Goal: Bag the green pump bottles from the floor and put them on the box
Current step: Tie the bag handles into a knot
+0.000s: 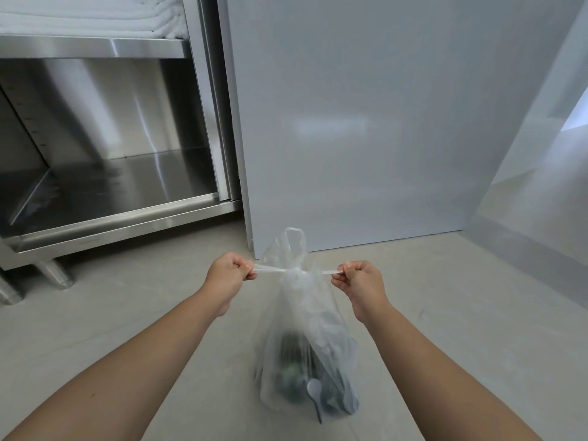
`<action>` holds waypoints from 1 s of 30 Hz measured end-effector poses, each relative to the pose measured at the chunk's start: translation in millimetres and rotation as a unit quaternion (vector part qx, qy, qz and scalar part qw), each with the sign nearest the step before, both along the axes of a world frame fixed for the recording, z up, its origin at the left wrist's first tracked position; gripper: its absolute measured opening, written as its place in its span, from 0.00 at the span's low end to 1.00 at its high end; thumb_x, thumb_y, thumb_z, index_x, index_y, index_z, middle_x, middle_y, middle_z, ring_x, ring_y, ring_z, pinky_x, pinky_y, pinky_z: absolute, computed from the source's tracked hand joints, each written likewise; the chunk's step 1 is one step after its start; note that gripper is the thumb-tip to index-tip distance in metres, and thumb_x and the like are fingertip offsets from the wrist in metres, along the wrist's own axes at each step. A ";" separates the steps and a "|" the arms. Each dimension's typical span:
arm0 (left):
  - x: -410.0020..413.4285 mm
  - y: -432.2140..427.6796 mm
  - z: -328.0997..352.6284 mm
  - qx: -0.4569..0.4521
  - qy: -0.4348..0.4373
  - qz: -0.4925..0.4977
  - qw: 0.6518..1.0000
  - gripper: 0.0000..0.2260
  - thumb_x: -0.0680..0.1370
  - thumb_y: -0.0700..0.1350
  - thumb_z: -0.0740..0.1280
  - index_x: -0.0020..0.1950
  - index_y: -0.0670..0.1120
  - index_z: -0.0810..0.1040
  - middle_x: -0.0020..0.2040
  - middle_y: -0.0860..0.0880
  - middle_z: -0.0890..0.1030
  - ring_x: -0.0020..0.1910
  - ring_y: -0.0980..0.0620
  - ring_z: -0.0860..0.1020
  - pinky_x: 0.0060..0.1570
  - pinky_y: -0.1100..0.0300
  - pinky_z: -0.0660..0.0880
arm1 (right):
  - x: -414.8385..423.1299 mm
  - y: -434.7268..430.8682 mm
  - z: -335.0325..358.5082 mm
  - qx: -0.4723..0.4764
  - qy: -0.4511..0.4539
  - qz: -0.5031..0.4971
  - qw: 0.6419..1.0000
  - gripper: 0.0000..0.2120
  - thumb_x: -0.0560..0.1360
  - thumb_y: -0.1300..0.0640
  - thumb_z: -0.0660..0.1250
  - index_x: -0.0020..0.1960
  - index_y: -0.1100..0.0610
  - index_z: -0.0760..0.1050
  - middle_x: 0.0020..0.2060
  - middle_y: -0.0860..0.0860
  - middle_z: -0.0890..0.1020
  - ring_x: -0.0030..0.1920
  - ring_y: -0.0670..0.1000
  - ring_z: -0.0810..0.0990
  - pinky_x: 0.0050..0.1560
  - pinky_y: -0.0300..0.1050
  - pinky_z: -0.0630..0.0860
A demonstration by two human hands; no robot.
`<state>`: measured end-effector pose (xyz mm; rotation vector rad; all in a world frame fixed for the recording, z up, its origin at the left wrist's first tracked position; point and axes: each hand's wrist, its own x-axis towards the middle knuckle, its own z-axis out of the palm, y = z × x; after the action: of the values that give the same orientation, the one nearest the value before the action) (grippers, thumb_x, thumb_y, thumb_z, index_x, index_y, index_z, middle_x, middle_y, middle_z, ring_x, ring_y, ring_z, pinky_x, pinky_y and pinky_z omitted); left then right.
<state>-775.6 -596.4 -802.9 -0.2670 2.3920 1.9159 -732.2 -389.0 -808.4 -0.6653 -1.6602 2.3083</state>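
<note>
A clear plastic bag (pixel 305 316) stands on the floor in front of me. Dark green pump bottles (pixel 294 364) show through its lower half, with a white pump head (pixel 313 388) near the bottom. The bag's neck is drawn into a knot between my hands. My left hand (pixel 230 276) pinches the left strand of the bag's handle, and my right hand (pixel 359 281) pinches the right strand. Both strands are pulled taut, out to the sides. A loose loop of plastic rises above the knot.
A stainless steel cabinet (pixel 105 186) with an open lower shelf stands at the left on short legs. Folded white towels (pixel 89 14) lie on its upper shelf. A pale grey panel (pixel 381 122) rises straight behind the bag. The floor is light grey tile.
</note>
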 end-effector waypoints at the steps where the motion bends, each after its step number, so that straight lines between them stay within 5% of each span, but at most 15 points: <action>1: -1.1 -2.8 -1.8 -0.007 -0.001 -0.001 1.000 0.11 0.78 0.35 0.60 0.36 0.43 0.68 0.35 0.44 0.76 0.34 0.54 0.75 0.32 0.62 0.64 | 0.3 4.2 -0.9 0.005 0.000 -0.005 1.000 0.12 0.78 0.67 0.56 0.37 0.61 0.67 0.34 0.56 0.74 0.32 0.50 0.73 0.28 0.33 0.78; 14: -9.0 -34.4 -13.3 -0.089 -0.022 -0.015 0.996 0.10 0.78 0.36 0.60 0.36 0.43 0.69 0.34 0.45 0.76 0.33 0.52 0.74 0.31 0.61 0.63 | 0.6 27.9 -6.1 0.053 -0.018 -0.016 0.998 0.14 0.79 0.66 0.55 0.35 0.62 0.68 0.32 0.55 0.72 0.31 0.49 0.72 0.26 0.32 0.76; 20: -0.8 -14.0 -6.2 0.047 -0.046 -0.025 0.998 0.10 0.80 0.39 0.56 0.39 0.43 0.69 0.42 0.45 0.77 0.42 0.54 0.77 0.37 0.62 0.69 | 6.7 30.5 -1.9 0.126 0.007 0.011 0.992 0.12 0.79 0.63 0.54 0.38 0.59 0.67 0.33 0.54 0.73 0.32 0.49 0.74 0.27 0.34 0.76; 24: 6.5 4.9 4.3 0.153 -0.050 -0.010 0.987 0.11 0.81 0.40 0.54 0.39 0.43 0.67 0.40 0.45 0.75 0.39 0.52 0.75 0.35 0.60 0.69 | 8.2 23.2 0.2 0.179 0.012 0.024 0.984 0.11 0.80 0.60 0.52 0.39 0.56 0.65 0.32 0.53 0.73 0.31 0.49 0.76 0.31 0.41 0.74; 30: 13.1 17.8 3.1 0.112 -0.060 -0.016 0.992 0.11 0.80 0.40 0.56 0.38 0.45 0.69 0.41 0.47 0.75 0.37 0.52 0.74 0.31 0.61 0.63 | 10.3 20.2 0.5 0.131 0.016 0.044 0.990 0.11 0.80 0.58 0.52 0.40 0.56 0.65 0.32 0.53 0.76 0.33 0.50 0.77 0.33 0.42 0.73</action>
<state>-762.5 -578.6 -799.8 -0.3181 2.0728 2.0675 -722.0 -368.8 -807.9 -0.5050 -1.9672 2.0893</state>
